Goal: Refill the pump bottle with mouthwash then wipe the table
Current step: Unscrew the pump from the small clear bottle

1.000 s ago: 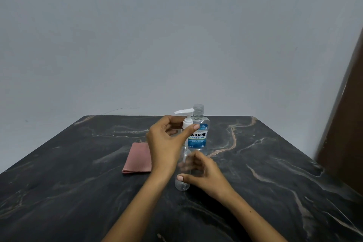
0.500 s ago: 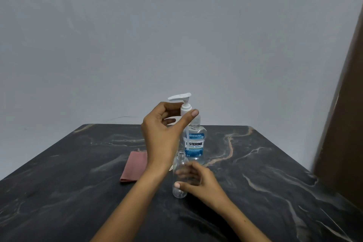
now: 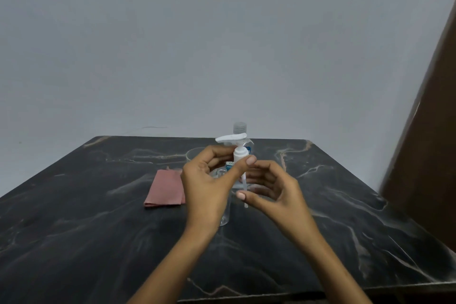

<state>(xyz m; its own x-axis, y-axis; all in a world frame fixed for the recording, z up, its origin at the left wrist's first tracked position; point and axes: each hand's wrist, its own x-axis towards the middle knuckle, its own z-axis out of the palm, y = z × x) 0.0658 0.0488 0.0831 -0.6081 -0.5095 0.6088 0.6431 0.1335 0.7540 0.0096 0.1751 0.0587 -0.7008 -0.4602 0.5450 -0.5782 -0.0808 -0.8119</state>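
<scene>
While the left hand [image 3: 207, 180] pinched the white pump top [image 3: 238, 149] by its collar between thumb and fingertips, the pump stood lifted clear of its bottle, nozzle pointing left and its thin dip tube [image 3: 244, 187] hanging down in the air between the two hands. The clear pump bottle [image 3: 225, 212] stood upright on the dark marbled table [image 3: 98, 217], directly behind and below the left hand, so that only its lower part showed past the palm and wrist. The right hand [image 3: 274, 190] hovered just right of the tube, fingers curled and spread in a loose open cup, thumb tip near the tube; whether it touched the tube or the bottle could not be told. Behind the hands, toward the far edge of the table, stood the mouthwash bottle [image 3: 240, 140], cap on, with a scrap of its blue label showing between the fingers. A folded pink cloth [image 3: 165, 189] lay flat on the table just left of the left hand, apart from both bottles. A faint clear rim, perhaps of a glass, showed behind the left hand, too blurred to be sure. A grey wall [image 3: 222, 44] rose behind the table.
</scene>
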